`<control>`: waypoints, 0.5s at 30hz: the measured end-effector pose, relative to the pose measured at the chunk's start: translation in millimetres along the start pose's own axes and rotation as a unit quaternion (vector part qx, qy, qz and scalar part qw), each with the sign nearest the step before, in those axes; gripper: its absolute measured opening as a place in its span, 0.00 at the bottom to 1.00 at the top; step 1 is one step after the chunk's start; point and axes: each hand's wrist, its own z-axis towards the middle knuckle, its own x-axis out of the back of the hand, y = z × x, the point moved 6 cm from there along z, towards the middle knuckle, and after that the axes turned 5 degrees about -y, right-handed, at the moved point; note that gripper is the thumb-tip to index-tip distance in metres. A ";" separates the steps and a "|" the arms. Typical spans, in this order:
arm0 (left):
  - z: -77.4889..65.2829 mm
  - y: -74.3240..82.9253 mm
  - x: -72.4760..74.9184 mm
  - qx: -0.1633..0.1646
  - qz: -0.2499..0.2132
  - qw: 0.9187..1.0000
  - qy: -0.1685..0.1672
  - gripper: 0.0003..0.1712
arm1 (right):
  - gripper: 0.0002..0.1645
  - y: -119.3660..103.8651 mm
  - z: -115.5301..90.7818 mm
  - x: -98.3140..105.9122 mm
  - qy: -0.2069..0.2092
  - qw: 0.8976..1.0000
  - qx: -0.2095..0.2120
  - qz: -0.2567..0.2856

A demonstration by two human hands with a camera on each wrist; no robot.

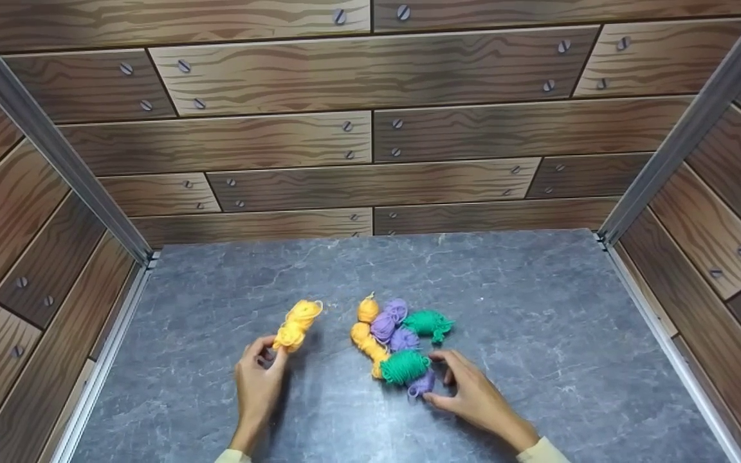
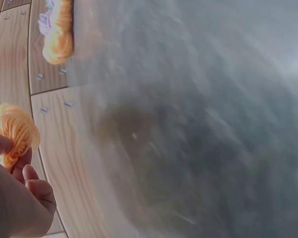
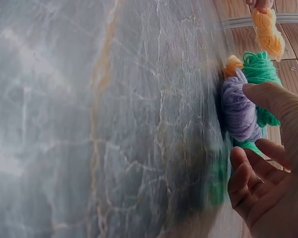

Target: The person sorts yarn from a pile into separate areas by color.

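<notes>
My left hand [image 1: 260, 379] pinches the lower end of a yellow yarn skein [image 1: 298, 323] between thumb and fingers, raised above the table; the left wrist view shows its looped strands [image 2: 17, 130]. To its right lies a pile of small skeins. My right hand [image 1: 476, 395] is at the pile's near right side, thumb and fingers spread apart around a purple skein [image 1: 422, 384]. A green skein [image 1: 406, 366] partly covers that purple one. In the right wrist view the thumb overlaps the purple yarn [image 3: 238, 111]; whether it presses on it I cannot tell.
Farther back in the pile are more purple yarn [image 1: 384, 326], another green skein [image 1: 427, 323] and orange-yellow skeins [image 1: 368, 310]. The grey marbled tabletop [image 1: 538, 289] is enclosed by wood-patterned panels [image 1: 370, 141] at the back and sides, with metal rails [image 1: 673, 350] along the edges.
</notes>
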 end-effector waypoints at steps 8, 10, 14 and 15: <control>-4.4 -13.7 18.4 0.029 0.020 0.999 0.011 0.09 | 0.43 0.9 1.9 -4.6 0.012 1.000 0.029 -0.002; -5.4 -16.4 23.3 0.034 0.021 0.999 0.018 0.09 | 0.43 1.0 2.8 -5.2 0.013 0.999 0.031 -0.001; -7.0 -21.0 31.2 0.047 0.032 0.998 0.028 0.09 | 0.43 2.5 5.3 -5.6 -0.003 1.000 0.001 0.010; -7.4 -22.2 32.7 0.051 0.035 0.998 0.029 0.09 | 0.43 3.0 5.9 -5.8 -0.008 1.000 -0.007 0.012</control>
